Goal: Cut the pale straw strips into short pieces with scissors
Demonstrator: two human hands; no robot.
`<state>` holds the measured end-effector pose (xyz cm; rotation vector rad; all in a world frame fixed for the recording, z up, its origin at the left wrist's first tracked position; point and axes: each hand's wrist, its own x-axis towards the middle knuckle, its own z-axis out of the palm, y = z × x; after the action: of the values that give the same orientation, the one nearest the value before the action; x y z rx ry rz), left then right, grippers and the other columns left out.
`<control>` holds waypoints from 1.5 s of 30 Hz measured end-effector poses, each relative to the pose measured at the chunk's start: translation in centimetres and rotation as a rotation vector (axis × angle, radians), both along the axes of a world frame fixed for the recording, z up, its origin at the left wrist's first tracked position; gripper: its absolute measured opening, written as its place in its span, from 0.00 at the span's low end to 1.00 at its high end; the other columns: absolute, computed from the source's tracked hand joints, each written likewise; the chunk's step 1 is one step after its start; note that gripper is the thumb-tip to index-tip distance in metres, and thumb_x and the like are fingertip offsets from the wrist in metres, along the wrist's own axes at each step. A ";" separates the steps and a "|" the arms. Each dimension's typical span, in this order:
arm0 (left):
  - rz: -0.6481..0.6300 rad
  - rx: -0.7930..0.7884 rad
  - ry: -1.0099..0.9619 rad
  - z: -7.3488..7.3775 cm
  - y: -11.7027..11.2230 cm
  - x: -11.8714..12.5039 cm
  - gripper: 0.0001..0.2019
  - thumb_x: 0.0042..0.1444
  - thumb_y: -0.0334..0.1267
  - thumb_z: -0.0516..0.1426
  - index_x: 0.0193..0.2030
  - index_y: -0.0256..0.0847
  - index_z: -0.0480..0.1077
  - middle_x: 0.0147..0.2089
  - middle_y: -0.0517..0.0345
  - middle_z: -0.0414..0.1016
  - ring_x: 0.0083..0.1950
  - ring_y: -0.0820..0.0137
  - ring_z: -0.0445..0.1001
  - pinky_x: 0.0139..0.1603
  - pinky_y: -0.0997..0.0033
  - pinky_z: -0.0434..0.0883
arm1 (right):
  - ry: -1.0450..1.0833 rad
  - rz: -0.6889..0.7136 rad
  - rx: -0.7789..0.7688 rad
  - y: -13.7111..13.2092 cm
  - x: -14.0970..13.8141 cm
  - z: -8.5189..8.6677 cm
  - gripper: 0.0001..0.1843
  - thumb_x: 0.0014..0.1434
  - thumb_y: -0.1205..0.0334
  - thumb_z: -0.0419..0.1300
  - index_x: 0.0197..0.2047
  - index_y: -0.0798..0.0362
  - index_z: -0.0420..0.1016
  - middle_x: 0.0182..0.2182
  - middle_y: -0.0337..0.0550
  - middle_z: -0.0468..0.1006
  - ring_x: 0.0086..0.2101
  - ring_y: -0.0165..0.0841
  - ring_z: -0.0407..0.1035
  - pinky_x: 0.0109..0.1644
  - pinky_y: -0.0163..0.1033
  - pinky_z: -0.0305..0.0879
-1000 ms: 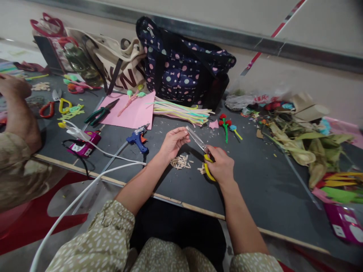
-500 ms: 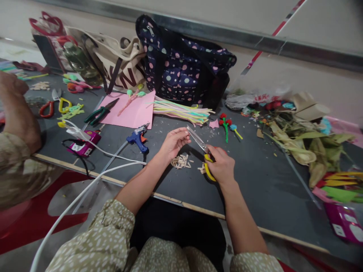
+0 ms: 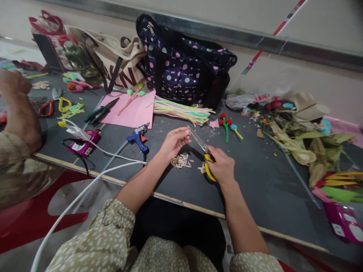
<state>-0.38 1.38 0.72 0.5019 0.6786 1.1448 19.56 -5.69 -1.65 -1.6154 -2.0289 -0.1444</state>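
My right hand [image 3: 222,165] grips yellow-handled scissors [image 3: 202,147], blades pointing up and left toward my left hand. My left hand [image 3: 174,141] is pinched shut on a small pale piece at the blade tips; it is too small to name. Below the hands lie two small heaps of cut pale stick pieces [image 3: 179,161] on the dark table [image 3: 255,177].
A blue glue gun [image 3: 138,138] lies left of my hands, with white cables beside it. Behind are pink paper [image 3: 129,109], pastel strips [image 3: 181,109], a polka-dot bag [image 3: 184,64] and a canvas bag. Dried husks [image 3: 297,143] fill the right. Another person's arm [image 3: 17,109] is at the left.
The scissor blades have closed slightly at my left fingertips. The other person's hand at the left has shifted a little. Otherwise the scene holds still.
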 end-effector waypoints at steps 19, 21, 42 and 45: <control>0.050 0.057 0.026 -0.2 0.2 -0.2 0.10 0.43 0.32 0.66 0.33 0.35 0.73 0.36 0.54 0.79 0.32 0.76 0.76 0.36 0.76 0.75 | 0.055 -0.074 -0.069 0.4 0.5 0.4 0.20 0.52 0.64 0.58 0.49 0.48 0.72 0.36 0.41 0.77 0.36 0.34 0.71 0.36 0.36 0.63; 0.065 0.060 0.036 -0.1 0.2 -0.1 0.10 0.43 0.33 0.66 0.33 0.35 0.73 0.37 0.53 0.79 0.32 0.75 0.76 0.37 0.75 0.75 | 0.071 -0.071 -0.071 0.5 0.6 0.2 0.20 0.52 0.64 0.58 0.50 0.48 0.72 0.36 0.40 0.77 0.36 0.33 0.71 0.37 0.36 0.63; 0.200 0.082 0.072 -0.3 0.3 0.0 0.09 0.43 0.35 0.65 0.32 0.37 0.71 0.35 0.56 0.78 0.29 0.77 0.74 0.30 0.78 0.73 | 0.002 -0.010 0.006 0.4 0.3 0.2 0.20 0.53 0.66 0.56 0.50 0.50 0.74 0.38 0.41 0.79 0.37 0.31 0.71 0.37 0.33 0.63; 0.245 0.159 0.130 -0.1 0.1 -0.1 0.11 0.46 0.38 0.64 0.34 0.38 0.70 0.36 0.55 0.78 0.28 0.77 0.73 0.28 0.77 0.71 | -0.048 -0.075 0.001 0.4 0.4 0.2 0.19 0.54 0.65 0.56 0.50 0.50 0.74 0.38 0.42 0.78 0.36 0.32 0.71 0.35 0.34 0.61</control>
<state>-0.47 1.53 0.64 0.6448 0.7801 1.4132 19.94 -5.30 -1.49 -1.7041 -2.0041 -0.2138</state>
